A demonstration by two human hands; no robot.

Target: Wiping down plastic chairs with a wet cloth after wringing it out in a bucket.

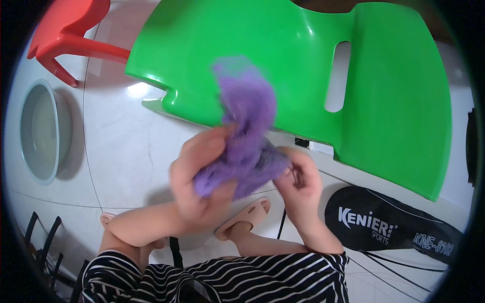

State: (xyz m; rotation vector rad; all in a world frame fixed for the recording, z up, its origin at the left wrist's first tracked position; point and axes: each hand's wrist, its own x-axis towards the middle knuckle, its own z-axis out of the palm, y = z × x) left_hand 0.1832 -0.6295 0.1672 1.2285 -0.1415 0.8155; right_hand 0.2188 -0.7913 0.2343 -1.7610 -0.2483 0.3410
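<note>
A crumpled purple cloth (246, 110), blurred by motion, is held up between my two hands. My left hand (201, 170) grips its left side, with the fingers wrapped over the fabric. On the other side, my right hand (301, 178) pinches the cloth's lower right edge. The upper end of the cloth sticks up in front of a green plastic chair (246, 38), whose seat and slotted backrest lie beyond my hands. Whether the cloth touches the seat I cannot tell.
A grey-green basin (45, 132) with some liquid in it stands on the tiled floor at left. Behind it is a red plastic chair (75, 41). A black racket cover (379, 219) bearing writing lies at right, near thin black cables (398, 280). Black bars (49, 235) show at lower left.
</note>
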